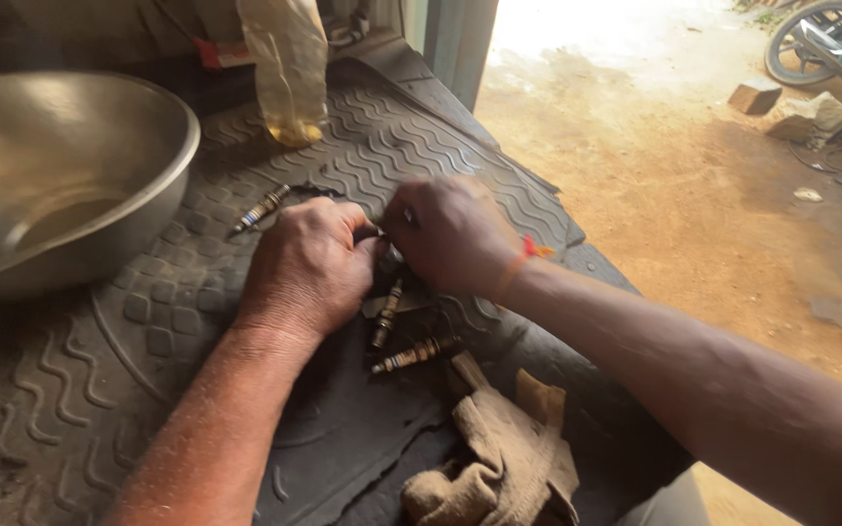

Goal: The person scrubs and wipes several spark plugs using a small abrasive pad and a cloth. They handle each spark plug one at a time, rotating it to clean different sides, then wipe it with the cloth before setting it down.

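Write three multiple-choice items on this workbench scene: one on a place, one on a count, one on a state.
1. Where does the metal bowl sit?
A. At the left of the rubber mat
B. On the dirt ground outside
C. On top of the rag

2. How many small ribbed metal parts lie loose on the mat?
A. One
B. Three
C. Six

3. How are the left hand and right hand placed?
A. Wide apart at the mat's edges
B. Pressed together over a small item
C. Both inside the bowl

Answers: 1 A, the bowl rests at the mat's left. 2 B, one lies near the bowl, two below the hands. 3 B, the knuckles meet at the mat's middle.
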